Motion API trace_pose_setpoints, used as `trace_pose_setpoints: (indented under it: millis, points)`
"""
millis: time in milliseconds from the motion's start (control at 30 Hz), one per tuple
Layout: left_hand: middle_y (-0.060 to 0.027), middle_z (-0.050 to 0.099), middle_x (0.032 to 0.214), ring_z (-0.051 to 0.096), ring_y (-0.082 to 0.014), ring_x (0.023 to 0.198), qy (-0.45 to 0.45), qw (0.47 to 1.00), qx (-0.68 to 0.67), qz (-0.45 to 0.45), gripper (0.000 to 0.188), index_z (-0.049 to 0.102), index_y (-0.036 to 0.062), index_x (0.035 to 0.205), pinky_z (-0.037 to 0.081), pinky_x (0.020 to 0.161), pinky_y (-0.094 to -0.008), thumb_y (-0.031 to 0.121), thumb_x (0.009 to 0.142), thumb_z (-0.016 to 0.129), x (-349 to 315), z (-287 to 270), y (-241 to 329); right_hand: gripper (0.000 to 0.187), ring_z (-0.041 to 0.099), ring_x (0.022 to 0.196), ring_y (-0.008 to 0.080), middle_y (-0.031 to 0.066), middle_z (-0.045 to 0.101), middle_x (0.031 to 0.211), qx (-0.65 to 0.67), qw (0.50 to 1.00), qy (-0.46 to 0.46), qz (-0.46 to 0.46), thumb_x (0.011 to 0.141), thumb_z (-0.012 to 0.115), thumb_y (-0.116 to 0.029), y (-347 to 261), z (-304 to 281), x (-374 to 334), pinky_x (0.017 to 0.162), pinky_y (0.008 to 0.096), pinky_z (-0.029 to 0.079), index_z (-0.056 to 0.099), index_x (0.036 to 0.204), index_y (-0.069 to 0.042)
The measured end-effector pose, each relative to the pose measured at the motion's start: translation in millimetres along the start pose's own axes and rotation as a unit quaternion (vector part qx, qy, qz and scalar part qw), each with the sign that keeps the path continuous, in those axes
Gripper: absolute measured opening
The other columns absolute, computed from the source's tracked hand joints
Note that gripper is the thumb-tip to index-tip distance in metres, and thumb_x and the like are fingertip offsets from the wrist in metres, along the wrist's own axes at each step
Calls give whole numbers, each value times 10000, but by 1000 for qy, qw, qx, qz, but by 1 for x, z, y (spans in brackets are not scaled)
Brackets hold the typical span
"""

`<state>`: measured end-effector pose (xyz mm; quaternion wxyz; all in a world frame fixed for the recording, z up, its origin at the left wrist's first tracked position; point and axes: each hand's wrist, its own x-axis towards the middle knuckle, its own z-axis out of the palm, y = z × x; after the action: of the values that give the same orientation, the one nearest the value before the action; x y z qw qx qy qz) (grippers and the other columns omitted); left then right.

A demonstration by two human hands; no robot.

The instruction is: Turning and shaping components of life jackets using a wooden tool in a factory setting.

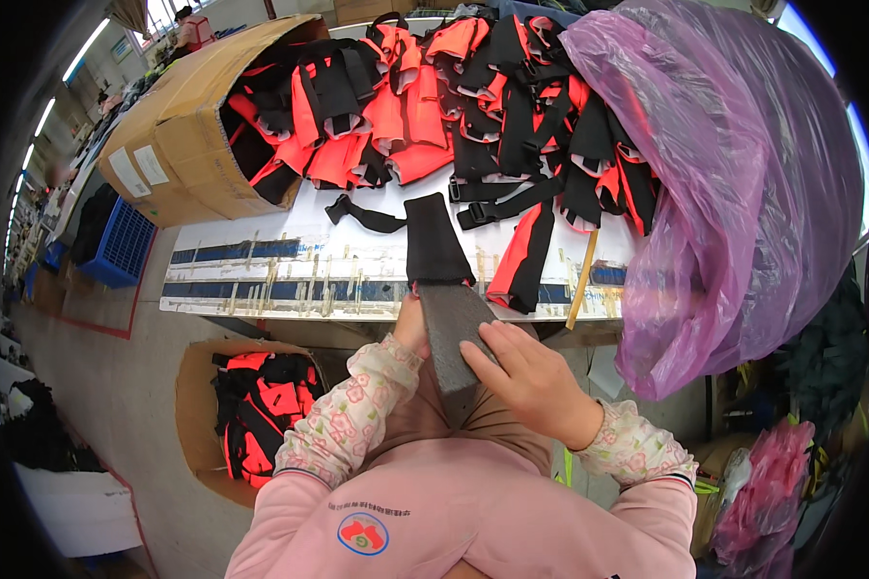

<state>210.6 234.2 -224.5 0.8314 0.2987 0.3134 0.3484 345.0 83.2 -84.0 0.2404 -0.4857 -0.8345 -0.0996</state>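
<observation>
Past the near edge of the white, streaked table [297, 228], keep the dark grey, flat foam slab [454, 333] square to the mouth of the black fabric sleeve [436, 241] lying on that table, your left hand [412, 328] at its left side, grip hidden, your right hand [539, 381] laid open on top.

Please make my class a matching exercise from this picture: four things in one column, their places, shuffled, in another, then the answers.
1. Grey slab
2. Blue crate
3. Purple plastic
4. Thin yellowish strip

A. Beyond the table's left end
B. At the table's near edge
C. Between left hand and right hand
D. Over the table's right end

Pairs: 1-C, 2-A, 3-D, 4-B
</observation>
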Motion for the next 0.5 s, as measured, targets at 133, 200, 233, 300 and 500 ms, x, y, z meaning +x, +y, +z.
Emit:
trace_pose_setpoints:
  millis: [133,200,233,300,500]
  points:
    - [-149,618,976,628,-263,835,-90,989,-108,-55,317,551,-22,1078,522,734,-366,177,905,375,1,-12,-10,361,564,936,306,172,543,1019,-16,1000,0,19,718,529,-76,-3,4,13,816,361,482,540,1074,-15]
    - [-165,605,1005,623,-285,845,-119,978,-150,-80,375,531,-27,1110,520,748,-379,218,922,318,3,-13,-9,353,564,932,306,172,542,1011,-3,1000,-9,16,718,530,-77,-4,5,13,813,358,483,540,1066,-15]
    - [-164,605,1012,622,-287,854,-95,993,-56,-47,377,531,-25,1114,519,759,-382,219,923,318,5,-15,-7,345,564,928,306,172,541,1003,11,1000,-18,10,719,531,-78,-4,5,13,810,355,484,540,1057,-16]
    - [-163,604,1018,621,-289,864,-69,997,39,-13,378,531,-23,1117,518,769,-385,220,923,317,2,-9,-2,342,565,924,303,169,541,994,12,999,-45,5,718,532,-80,-4,8,7,807,352,484,537,1054,-12]
    - [-152,625,975,633,-244,852,-57,998,14,-20,280,564,-39,1057,529,735,-357,126,896,405,-15,11,6,341,562,942,302,172,542,1004,-5,999,-32,27,718,534,-83,4,18,9,811,344,480,530,1050,-1]
